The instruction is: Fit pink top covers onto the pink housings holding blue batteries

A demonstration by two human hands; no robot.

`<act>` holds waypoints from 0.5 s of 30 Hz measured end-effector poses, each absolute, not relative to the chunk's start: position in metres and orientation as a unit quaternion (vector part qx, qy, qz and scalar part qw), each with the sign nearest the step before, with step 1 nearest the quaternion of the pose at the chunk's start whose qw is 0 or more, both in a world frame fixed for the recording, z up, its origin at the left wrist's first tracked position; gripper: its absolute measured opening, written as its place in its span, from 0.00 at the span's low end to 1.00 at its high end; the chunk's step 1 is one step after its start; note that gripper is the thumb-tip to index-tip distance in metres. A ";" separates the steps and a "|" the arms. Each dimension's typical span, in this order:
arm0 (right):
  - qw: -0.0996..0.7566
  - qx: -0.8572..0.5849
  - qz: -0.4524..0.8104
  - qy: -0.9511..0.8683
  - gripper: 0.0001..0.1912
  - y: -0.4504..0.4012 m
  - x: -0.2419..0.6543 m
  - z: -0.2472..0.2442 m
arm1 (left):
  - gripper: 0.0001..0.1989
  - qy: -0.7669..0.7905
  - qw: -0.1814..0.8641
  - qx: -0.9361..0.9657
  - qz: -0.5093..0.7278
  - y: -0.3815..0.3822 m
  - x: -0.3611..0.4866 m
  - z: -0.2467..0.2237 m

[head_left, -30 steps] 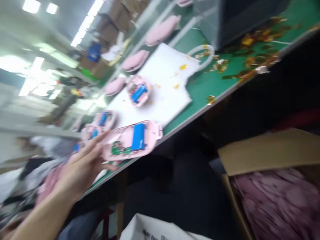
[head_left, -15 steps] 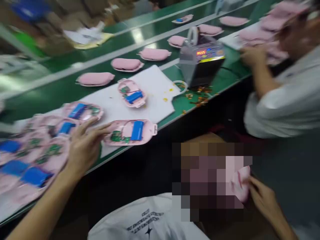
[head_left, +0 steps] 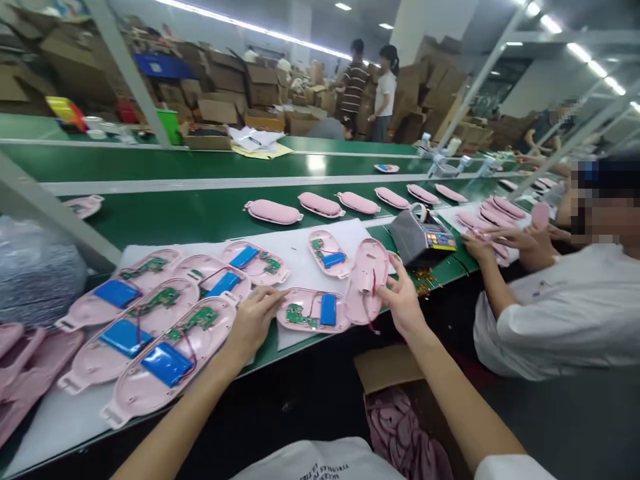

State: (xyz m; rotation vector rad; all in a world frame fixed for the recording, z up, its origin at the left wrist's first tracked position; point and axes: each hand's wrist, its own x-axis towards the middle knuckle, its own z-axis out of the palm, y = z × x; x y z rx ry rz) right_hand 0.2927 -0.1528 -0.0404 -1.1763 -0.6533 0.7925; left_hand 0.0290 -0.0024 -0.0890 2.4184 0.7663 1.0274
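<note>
Pink cover (head_left: 363, 275) in the head view: the right hand (head_left: 403, 300) grasps its right edge, holding it against the right end of a battery-fitted shell (head_left: 313, 308) over the worktop (head_left: 200, 223). The left hand (head_left: 257, 319) touches that shell's left end; whether gripping, I cannot tell.

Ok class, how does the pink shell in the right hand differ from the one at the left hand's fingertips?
Contents: the right hand's shell shows no battery-like block; the left hand's shell holds a blue block and green board.
Pose: the right shell's length runs up the picture; the left shell's runs across.
Shared: both are pink, with rounded outlines.
</note>
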 end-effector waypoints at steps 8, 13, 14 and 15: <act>0.725 -0.549 0.329 -0.255 0.25 -0.079 0.232 -0.065 | 0.09 0.357 0.381 0.735 0.433 -0.021 0.035 -0.072; 0.709 -0.547 0.277 -0.350 0.21 -0.075 0.200 -0.067 | 0.11 0.281 0.065 0.858 0.425 -0.027 0.042 -0.066; 0.709 -0.552 0.265 -0.351 0.20 -0.075 0.195 -0.067 | 0.10 0.294 0.021 0.859 0.420 -0.027 0.044 -0.065; 0.712 -0.558 0.251 -0.346 0.20 -0.075 0.191 -0.068 | 0.09 0.309 -0.002 0.855 0.417 -0.028 0.045 -0.065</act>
